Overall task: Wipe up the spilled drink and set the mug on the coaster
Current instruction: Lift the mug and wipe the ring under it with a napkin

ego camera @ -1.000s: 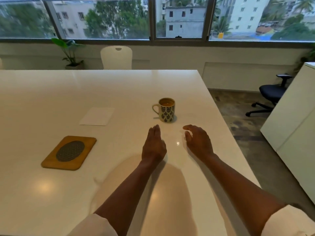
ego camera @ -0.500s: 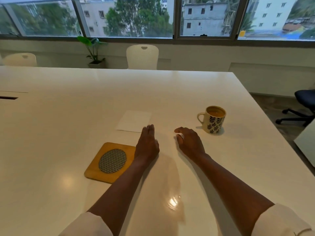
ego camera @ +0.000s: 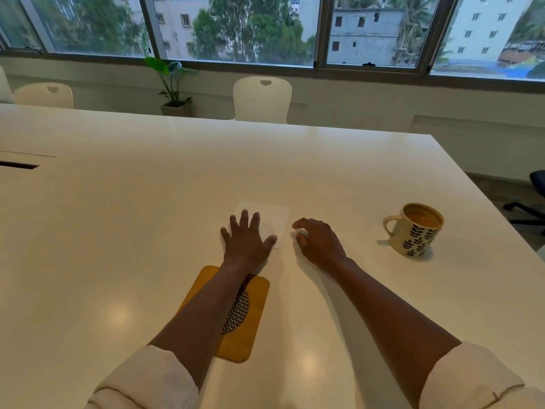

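The left hand [ego camera: 247,242] lies flat, fingers spread, on a thin white square napkin [ego camera: 272,221] on the glossy white table [ego camera: 147,202]. The right hand [ego camera: 320,240] rests just beside it — fingers loosely curled, holding nothing. The leaf-patterned ceramic mug [ego camera: 414,230] stands well right; the wooden coaster [ego camera: 250,320] — woven round centre — sits under the left forearm.

We see a glossy white surface [ego camera: 147,202] carrying a wooden coaster [ego camera: 253,320], what looks like a paper napkin [ego camera: 275,216], and a patterned mug [ego camera: 415,231].
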Motion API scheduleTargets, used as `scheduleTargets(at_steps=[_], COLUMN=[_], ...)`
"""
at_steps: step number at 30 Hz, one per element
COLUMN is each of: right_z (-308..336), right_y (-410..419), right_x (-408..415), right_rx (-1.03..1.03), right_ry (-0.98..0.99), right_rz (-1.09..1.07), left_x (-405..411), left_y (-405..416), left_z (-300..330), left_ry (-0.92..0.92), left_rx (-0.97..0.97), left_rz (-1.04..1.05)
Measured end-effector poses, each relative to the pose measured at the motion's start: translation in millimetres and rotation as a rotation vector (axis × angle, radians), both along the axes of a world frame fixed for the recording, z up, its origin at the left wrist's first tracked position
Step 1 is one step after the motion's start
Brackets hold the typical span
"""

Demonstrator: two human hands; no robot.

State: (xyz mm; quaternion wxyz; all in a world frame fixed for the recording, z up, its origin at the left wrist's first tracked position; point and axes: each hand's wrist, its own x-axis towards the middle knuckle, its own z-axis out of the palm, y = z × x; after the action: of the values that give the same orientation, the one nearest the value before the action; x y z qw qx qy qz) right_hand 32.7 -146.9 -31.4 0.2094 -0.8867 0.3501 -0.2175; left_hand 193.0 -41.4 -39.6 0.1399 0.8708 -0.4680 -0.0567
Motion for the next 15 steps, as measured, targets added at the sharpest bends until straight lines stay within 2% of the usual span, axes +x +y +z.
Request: scheduleTargets(at_steps=[6, 15], right_z=[-3, 0], right_y=[-9, -9], right_x=[16, 17], right_rx=[-0.01, 0.06], right_ry=[0.034, -0.022], right_rz=[-0.015, -0.061], left_x=[10, 4], left_y=[-7, -4], left_z=[-9, -8], left_ry=[0.003, -0.128], left_rx=[0.092, 0.03], left_rz=[-0.032, -0.12])
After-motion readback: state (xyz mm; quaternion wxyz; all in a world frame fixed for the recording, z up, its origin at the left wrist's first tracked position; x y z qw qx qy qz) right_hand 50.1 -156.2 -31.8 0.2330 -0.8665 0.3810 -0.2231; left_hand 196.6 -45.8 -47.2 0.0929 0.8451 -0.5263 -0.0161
